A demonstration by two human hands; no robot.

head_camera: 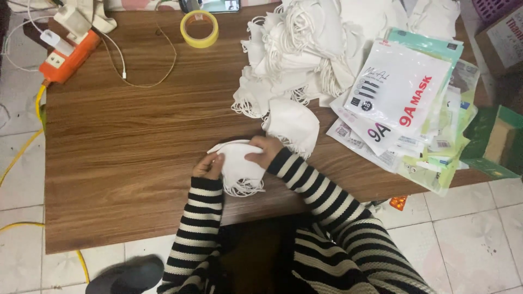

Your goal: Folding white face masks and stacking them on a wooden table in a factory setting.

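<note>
White face mask (238, 162) lies near the wooden table's (125, 163) front edge, long axis across it. Left hand (208, 165) pinches its left end; right hand (263, 150) grips its upper right, equally near.

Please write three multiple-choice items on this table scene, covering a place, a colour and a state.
1. Where is the tape roll?
A. far edge of the table
B. on the floor
C. on the packets

2. What colour is the power strip?
A. blue
B. orange
C. black

3. How is the mask held?
A. left hand alone
B. untouched
C. left hand and right hand

Key: 1 A, it lies near the far edge; 2 B, its body is orange; 3 C, a hand grips each side.
</note>
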